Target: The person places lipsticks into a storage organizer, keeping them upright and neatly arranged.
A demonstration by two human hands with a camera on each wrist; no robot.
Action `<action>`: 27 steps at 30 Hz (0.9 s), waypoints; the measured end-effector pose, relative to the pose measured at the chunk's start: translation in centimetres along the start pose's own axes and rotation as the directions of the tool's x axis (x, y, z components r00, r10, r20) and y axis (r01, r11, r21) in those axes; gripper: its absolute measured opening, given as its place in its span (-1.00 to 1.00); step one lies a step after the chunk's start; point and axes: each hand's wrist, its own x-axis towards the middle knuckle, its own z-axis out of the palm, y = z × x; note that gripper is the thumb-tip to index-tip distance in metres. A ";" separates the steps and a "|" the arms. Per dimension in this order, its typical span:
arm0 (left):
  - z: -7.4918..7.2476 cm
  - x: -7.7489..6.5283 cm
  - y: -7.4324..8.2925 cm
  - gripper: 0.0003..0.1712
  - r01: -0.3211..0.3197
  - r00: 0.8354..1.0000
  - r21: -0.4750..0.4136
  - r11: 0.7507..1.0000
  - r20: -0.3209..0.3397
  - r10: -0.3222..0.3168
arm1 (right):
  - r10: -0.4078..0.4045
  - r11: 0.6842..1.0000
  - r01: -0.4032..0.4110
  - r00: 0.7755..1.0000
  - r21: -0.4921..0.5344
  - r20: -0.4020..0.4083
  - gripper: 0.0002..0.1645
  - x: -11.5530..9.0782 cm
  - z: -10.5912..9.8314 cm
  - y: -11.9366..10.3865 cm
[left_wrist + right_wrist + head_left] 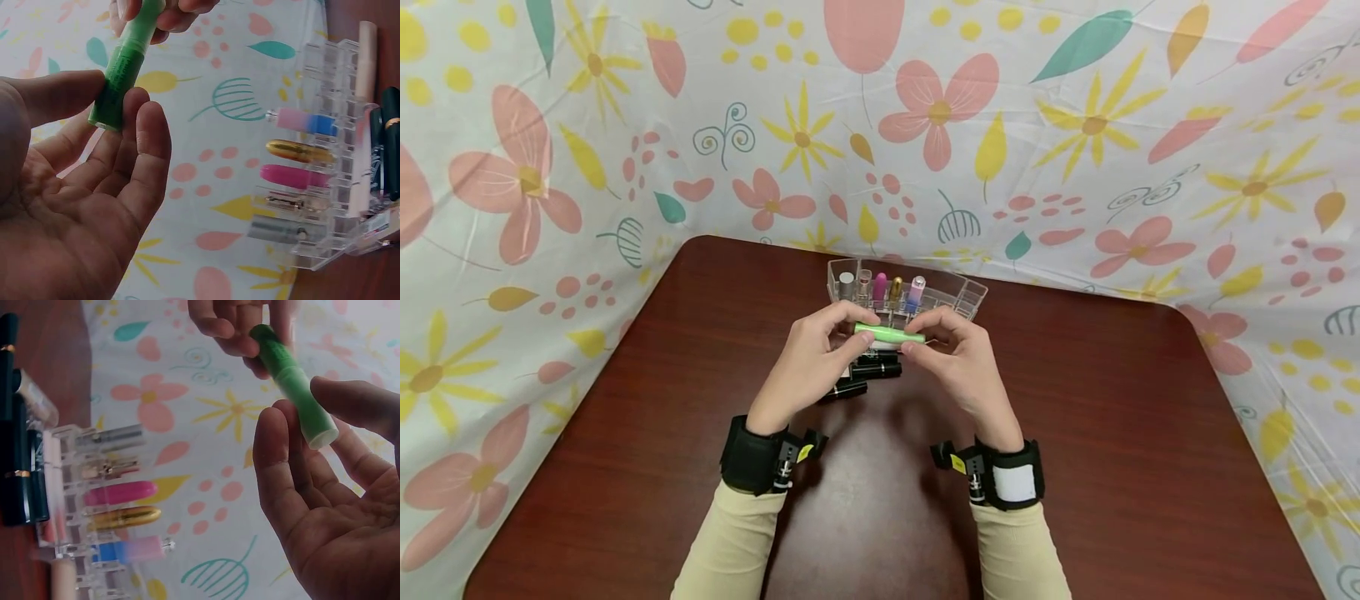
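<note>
A slim green cosmetic tube [889, 334] is held level between both hands, in front of a clear organizer. My left hand [812, 354] pinches its darker green end between thumb and fingers, as the left wrist view shows on the tube [117, 84]. At the other end, my right hand [958, 354] pinches the paler, slightly waisted part between thumb and fingers. In the right wrist view the tube [297, 390] has a whitish flat end beside the right thumb. The two parts of the tube meet with no visible gap.
The clear organizer [966, 292] holds upright tubes: a silver one [846, 286], a magenta one [880, 287], a gold one [896, 289] and a pink-and-blue one [916, 292], among others. Several black tubes [880, 370] lie before it on the brown table [1120, 417]. Patterned cloth [865, 108] hangs behind.
</note>
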 end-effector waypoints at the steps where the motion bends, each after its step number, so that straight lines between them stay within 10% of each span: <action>1: 0.0 0.1 -0.2 -0.79 0.015 1.000 0.001 1.000 0.005 -0.015 | 0.007 1.000 -0.007 1.000 0.007 0.002 -0.81 0.1 0.0 0.2; 27: 0.6 0.6 -0.7 -0.72 -0.041 0.999 0.145 0.989 0.009 0.040 | 0.055 0.992 -0.051 0.998 0.116 -0.033 -0.70 0.9 0.0 1.6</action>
